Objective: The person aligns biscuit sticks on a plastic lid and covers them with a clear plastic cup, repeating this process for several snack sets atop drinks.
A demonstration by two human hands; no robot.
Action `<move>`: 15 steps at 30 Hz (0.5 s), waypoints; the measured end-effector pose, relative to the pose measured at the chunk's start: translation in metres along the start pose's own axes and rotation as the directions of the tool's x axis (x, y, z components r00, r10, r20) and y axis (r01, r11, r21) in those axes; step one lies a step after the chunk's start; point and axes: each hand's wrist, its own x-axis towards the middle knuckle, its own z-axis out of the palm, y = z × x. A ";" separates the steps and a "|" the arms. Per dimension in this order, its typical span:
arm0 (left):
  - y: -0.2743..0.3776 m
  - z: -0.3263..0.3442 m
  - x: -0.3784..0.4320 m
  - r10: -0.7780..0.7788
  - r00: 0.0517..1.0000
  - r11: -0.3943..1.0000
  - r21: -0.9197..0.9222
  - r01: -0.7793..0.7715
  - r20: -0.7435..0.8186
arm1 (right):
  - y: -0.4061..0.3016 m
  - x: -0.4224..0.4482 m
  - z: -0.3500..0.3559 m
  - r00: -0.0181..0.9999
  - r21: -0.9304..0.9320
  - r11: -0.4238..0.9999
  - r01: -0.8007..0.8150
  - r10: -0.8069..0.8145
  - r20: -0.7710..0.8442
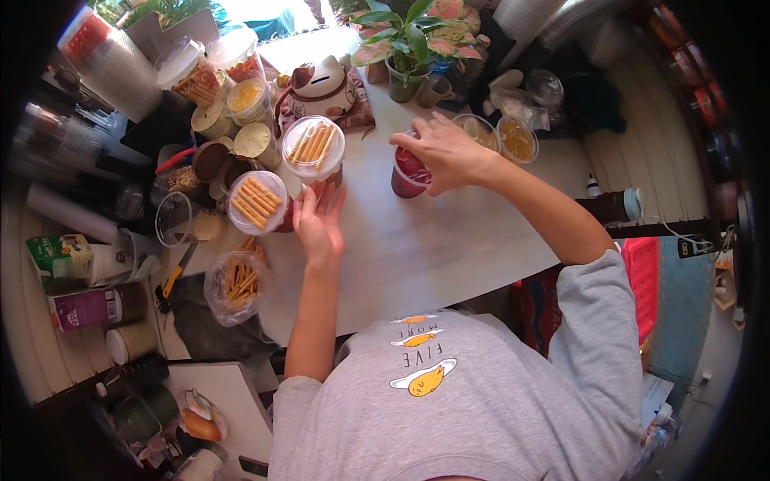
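Observation:
My right hand (454, 150) reaches over a clear plastic cup of dark red contents (408, 183), its fingers and thumb around the rim. The cup has no lid visible and stands on the white table (385, 264). My left hand (322, 225) is palm up with its fingers apart, close beside two lidded cups. The farther lidded cup (314, 147) and the nearer lidded cup (258, 203) both show breadstick-like sticks under clear lids. Whether my left fingertips touch either cup cannot be told.
Stacked filled cups (243, 99) and a cat figurine (319, 84) stand at the back left. A bag of sticks (240, 282) and a yellow-handled cutter (174, 279) lie at the left. A potted plant (406, 78) and a cup of yellow pieces (517, 141) stand beyond my right hand.

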 end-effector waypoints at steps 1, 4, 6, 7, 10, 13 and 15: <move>-0.003 -0.007 -0.003 0.007 1.000 1.000 0.005 -0.007 -0.003 | -0.002 0.003 0.003 1.000 0.005 1.000 0.007 -0.007 -0.005; -0.016 -0.021 -0.020 0.005 0.995 0.937 0.348 -0.041 0.103 | -0.014 0.003 0.013 0.994 0.058 0.996 0.069 -0.064 -0.084; -0.029 -0.012 -0.038 0.064 0.888 0.583 0.706 -0.403 0.455 | -0.027 -0.002 0.016 0.987 0.115 0.985 0.129 -0.116 -0.111; -0.031 -0.009 -0.042 0.028 0.881 0.413 0.797 -0.441 0.473 | -0.033 0.001 0.022 0.980 0.148 0.974 0.171 -0.152 -0.131; -0.052 -0.014 -0.046 0.155 0.858 0.567 0.667 -0.484 0.490 | -0.058 -0.001 0.005 0.966 0.244 0.935 0.258 -0.243 -0.093; -0.055 0.006 -0.051 0.301 0.835 0.510 0.662 -0.549 0.461 | 0.008 -0.014 -0.017 0.829 0.430 0.772 0.469 -0.216 -0.516; -0.055 0.008 -0.052 0.358 0.815 0.400 0.714 -0.575 0.455 | 0.097 -0.028 -0.030 0.817 0.551 0.825 0.125 0.229 -0.529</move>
